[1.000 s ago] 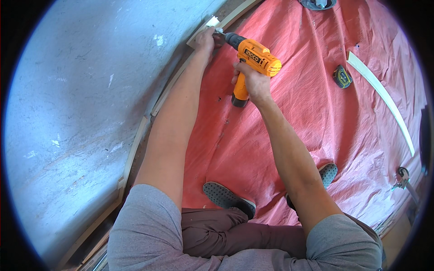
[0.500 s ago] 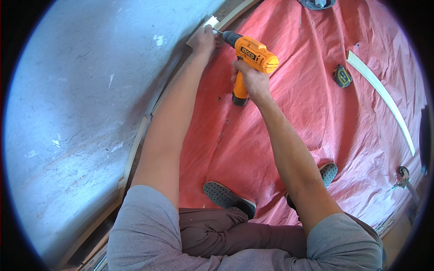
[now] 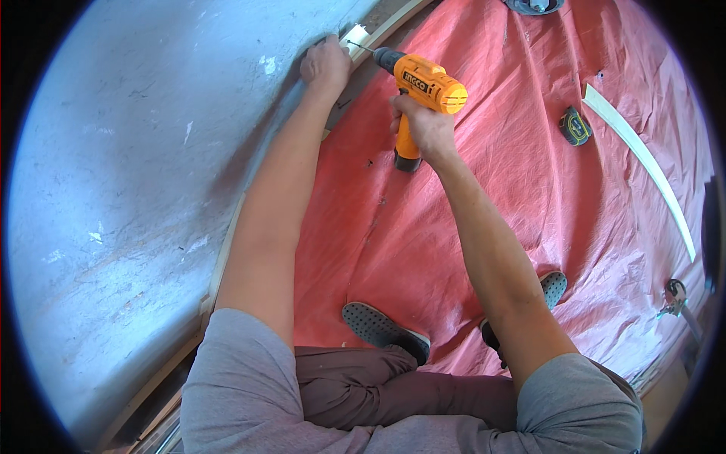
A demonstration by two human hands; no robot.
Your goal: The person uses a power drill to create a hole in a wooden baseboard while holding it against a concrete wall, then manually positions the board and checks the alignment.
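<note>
At the upper middle of the frame the right hand (image 3: 425,130) is wrapped tight around the grip of an orange drill (image 3: 420,87), its bit aimed at a pale wooden strip (image 3: 355,35) that the left hand (image 3: 325,64) presses flat against the grey wall (image 3: 128,174), above the red tarp (image 3: 514,189)
</note>
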